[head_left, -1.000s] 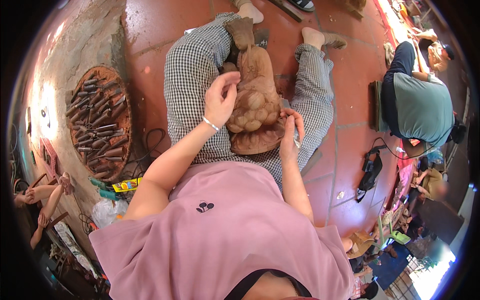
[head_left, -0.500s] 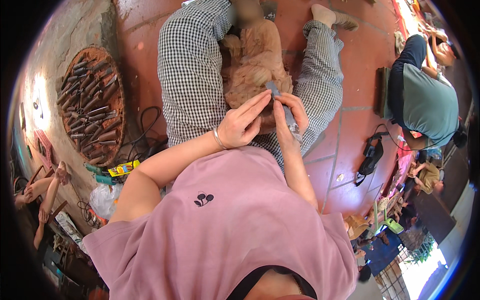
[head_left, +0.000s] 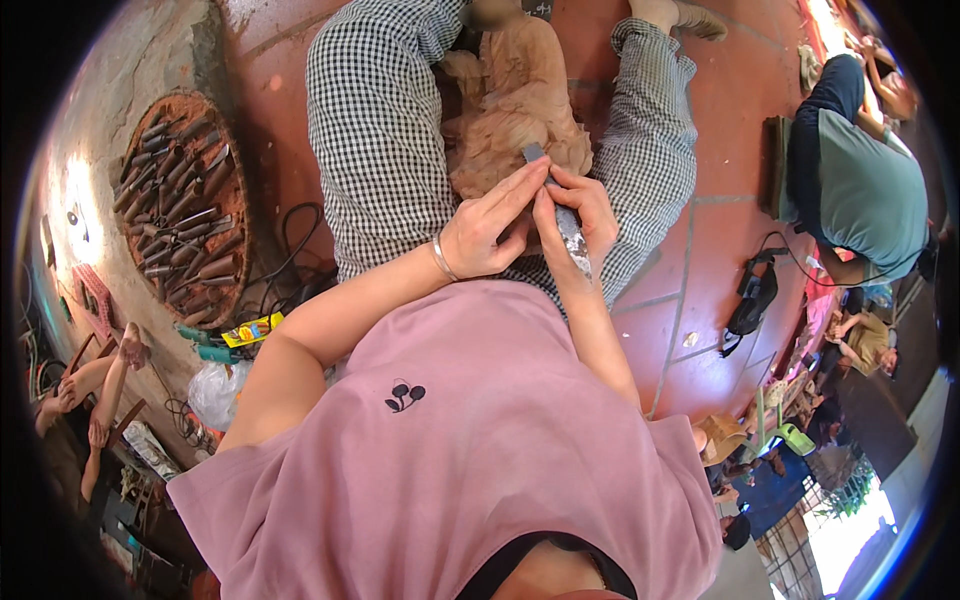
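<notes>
Between my knees a carved wooden figure rests upright, its folded drapery toward me. My right hand grips a worn strip of grey sandpaper, its lower part flecked with white and hanging toward my wrist. The fingertips of my left hand are pressed together on the strip near its upper end, which meets the carving's lower part. My left wrist wears a silver bangle. My hands cover the figure's base.
At the left, a round basket holds many chisels on a stone ledge. Beside it lie a yellow packet, a white plastic bag and black cables. A black pouch lies on red tiles; a person in green sits beyond.
The upper end of the sandpaper has shifted slightly left and up over the carving, both hands moving with it. The whole view has shifted a little.
</notes>
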